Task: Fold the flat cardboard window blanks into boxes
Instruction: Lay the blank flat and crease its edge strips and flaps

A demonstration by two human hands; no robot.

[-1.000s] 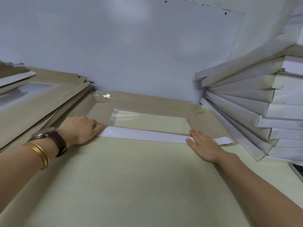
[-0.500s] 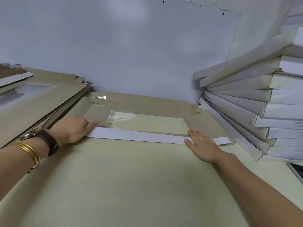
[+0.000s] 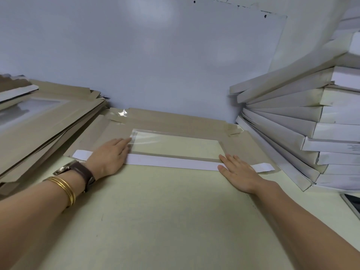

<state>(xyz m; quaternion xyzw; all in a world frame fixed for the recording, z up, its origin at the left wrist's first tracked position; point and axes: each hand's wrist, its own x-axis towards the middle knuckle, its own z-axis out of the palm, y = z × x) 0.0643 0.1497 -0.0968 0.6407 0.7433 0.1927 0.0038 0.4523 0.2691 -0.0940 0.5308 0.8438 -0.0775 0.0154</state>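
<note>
Nearest to the camera is the pale yellowish table (image 3: pixel 155 221), and two bare forearms reach over it from the lower corners. The left wrist carries thin gold bangles (image 3: pixel 65 189) and, just beyond them, a watch (image 3: pixel 78 169) with a dark brown strap.

The left hand (image 3: pixel 109 156) lies palm down with the fingers straight and close together. It holds nothing. It presses on the left part of the white flap (image 3: pixel 171 162), and its fingertips reach the near left corner of the window (image 3: pixel 175 142). The right hand (image 3: pixel 239 172) is also flat, with the fingers straight and a little spread. It grips nothing and presses on the right part of the same flap.

The flap is a long white strip folded over onto the near edge of the cardboard blank (image 3: pixel 175 121). A short white tab shows past each hand. The blank lies flat on the table between the two hands and the wall, brown side up, and its window is covered with clear film through which the table colour shows.

At the right edge of the table there is a flat dark thing (image 3: pixel 352 203), maybe a phone, but only its corner is in view.

To the left, touching the blank's side, is a sloping pile of flat blanks (image 3: pixel 48 123). To the right is a tall stack of white boxes (image 3: pixel 292 121), fanned out and leaning. Behind everything is a plain pale blue wall (image 3: pixel 155 55).
</note>
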